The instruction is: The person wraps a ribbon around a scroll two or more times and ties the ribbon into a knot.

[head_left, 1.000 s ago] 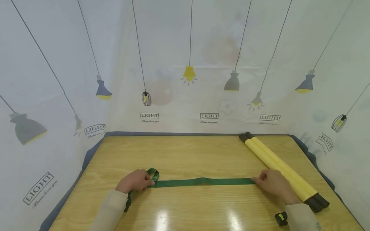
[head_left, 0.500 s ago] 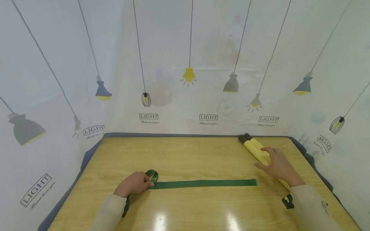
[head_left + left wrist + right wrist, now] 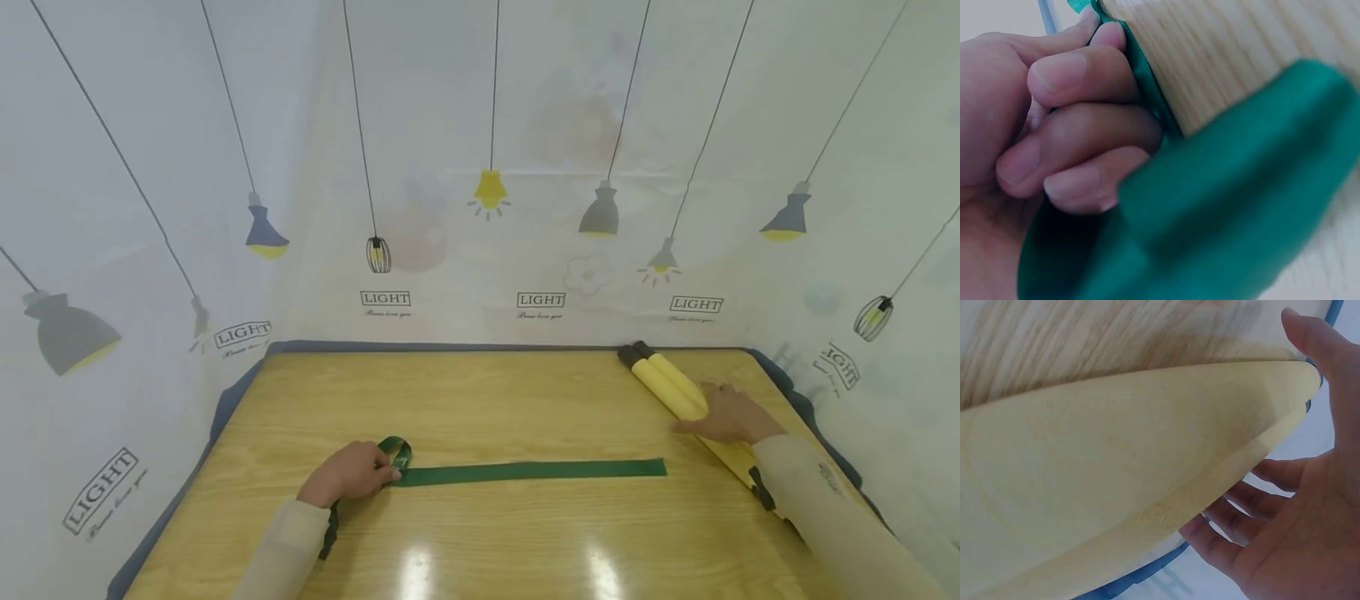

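A green ribbon (image 3: 532, 471) lies stretched across the wooden table, its free end at the right. My left hand (image 3: 348, 475) pinches it near the left end, where it makes a small loop (image 3: 401, 451) above the fingers. In the left wrist view the ribbon (image 3: 1229, 181) passes through the curled fingers and folds over below them. Two yellow tubes (image 3: 663, 387) with black ends lie side by side at the right. My right hand (image 3: 727, 414) spreads over them. In the right wrist view its thumb and fingers stand on opposite sides of the tubes (image 3: 1129, 462), the thumb apart from them.
The wooden table (image 3: 465, 392) is bordered by a patterned white curtain (image 3: 450, 267) at the back and sides. A small black object (image 3: 761, 487) with a strap-like shape sits by my right cuff.
My right hand has let go of the ribbon's right end and moved up and right onto the yellow tubes. The left hand keeps its hold on the ribbon and has barely moved.
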Motion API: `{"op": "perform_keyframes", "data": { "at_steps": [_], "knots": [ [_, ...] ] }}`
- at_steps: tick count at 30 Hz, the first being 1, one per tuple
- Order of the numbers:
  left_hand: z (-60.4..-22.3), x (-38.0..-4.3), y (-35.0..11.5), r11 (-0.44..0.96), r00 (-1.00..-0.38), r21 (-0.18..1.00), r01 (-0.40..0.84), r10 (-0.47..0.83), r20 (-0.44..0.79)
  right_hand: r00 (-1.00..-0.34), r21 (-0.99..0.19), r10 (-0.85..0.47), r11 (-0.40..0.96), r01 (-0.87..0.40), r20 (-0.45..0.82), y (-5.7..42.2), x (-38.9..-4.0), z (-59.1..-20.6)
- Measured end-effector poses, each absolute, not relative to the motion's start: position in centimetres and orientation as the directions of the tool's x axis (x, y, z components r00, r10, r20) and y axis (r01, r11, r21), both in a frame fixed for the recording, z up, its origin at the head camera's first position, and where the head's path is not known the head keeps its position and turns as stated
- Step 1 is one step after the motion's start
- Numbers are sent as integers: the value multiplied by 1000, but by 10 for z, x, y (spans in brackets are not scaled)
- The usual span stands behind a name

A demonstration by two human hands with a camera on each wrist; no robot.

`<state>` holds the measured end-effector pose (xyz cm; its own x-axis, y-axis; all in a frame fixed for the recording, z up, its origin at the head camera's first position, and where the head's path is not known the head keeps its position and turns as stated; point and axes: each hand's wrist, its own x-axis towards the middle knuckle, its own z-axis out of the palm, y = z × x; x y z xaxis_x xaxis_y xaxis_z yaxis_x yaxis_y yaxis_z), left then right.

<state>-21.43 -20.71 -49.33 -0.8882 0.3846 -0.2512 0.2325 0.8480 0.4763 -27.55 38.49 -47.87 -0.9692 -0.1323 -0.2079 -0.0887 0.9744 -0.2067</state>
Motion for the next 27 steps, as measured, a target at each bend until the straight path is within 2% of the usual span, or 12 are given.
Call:
{"op": "perform_keyframes", "data": {
  "at_steps": [3,16,27],
  "knots": [
    [-494,-214,-208,847,-887,478,233,386,-253,-959,-194,-112,979,-62,-259,385,-280,-478],
    [-495,-214,-209,848,-887,483,217,378,-265,-943,-171,-136,981,-86,-304,389,-289,-472],
    [-492,-214,-208,854,-890,470,221,374,-262,-954,-257,-147,963,-79,-259,389,-287,-460]
  ]
}}
